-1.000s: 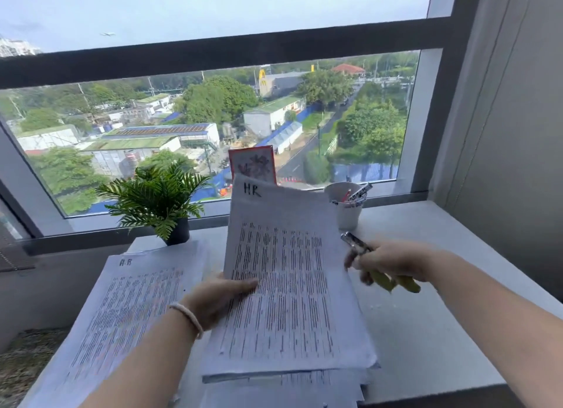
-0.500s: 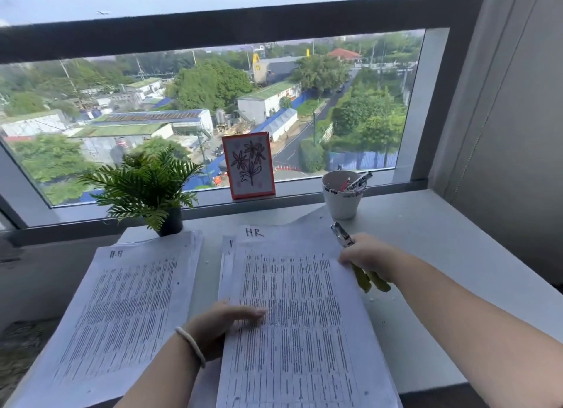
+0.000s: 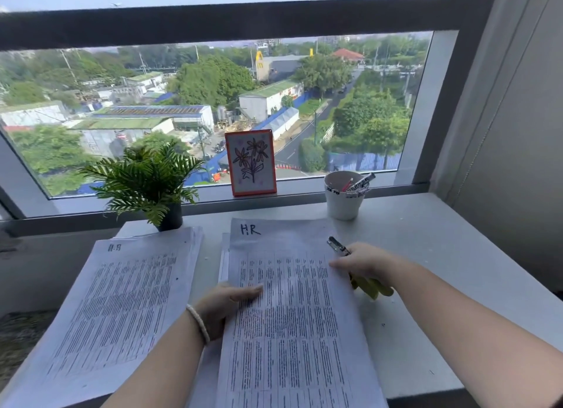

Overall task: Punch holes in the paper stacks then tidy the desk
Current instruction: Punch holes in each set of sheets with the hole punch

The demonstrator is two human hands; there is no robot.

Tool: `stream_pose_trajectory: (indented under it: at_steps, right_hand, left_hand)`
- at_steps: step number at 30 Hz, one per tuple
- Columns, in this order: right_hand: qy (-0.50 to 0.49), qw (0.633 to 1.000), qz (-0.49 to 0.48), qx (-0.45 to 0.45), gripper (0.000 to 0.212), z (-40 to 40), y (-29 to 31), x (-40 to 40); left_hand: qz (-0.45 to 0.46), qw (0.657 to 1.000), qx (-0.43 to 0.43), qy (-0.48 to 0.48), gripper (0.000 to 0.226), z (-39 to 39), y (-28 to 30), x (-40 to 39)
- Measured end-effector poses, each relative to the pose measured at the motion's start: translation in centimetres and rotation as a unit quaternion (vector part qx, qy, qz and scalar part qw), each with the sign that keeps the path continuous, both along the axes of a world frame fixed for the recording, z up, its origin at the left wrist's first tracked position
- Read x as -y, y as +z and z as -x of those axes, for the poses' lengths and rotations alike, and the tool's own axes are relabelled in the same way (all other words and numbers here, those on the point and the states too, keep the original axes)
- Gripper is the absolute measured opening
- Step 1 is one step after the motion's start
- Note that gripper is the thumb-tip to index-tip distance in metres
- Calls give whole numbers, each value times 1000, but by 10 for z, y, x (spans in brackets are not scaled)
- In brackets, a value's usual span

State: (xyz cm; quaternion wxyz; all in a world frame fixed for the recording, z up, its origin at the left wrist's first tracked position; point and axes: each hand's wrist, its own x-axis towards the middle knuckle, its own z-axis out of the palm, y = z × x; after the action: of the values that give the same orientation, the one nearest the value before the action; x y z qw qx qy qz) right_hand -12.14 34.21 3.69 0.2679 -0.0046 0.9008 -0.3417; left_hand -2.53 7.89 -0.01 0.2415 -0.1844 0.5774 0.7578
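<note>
Count, head view:

- Paper stacks: 2. One at 9 o'clock on the tabletop [image 3: 441, 255], marked "H.R" [image 3: 122, 301]; one at centre, marked "H.R" [image 3: 289, 316]. Sheets per stack: cannot tell.
- Hole punch: 1, yellow-green handles [image 3: 370, 286], at 3 o'clock of the centre stack.
- Potted plant: 1 [image 3: 146, 182], at 11 o'clock.
- Framed flower drawing: 1 [image 3: 251, 162], at 12 o'clock.
- White cup: 1 [image 3: 342, 203], at 1 o'clock; pens inside, number unclear.
- Hands: 2, left [image 3: 225, 304], right [image 3: 365, 261].
- Bracelet: 1 [image 3: 198, 322].
</note>
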Motion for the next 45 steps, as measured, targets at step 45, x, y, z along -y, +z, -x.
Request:
stream_pose_trajectory:
  at_steps: [45]
  right_hand:
    - [136,943,-300,-46,86,22,8,-16]
  left_hand:
    - [11,997,-44,57,22,-9,-14,1]
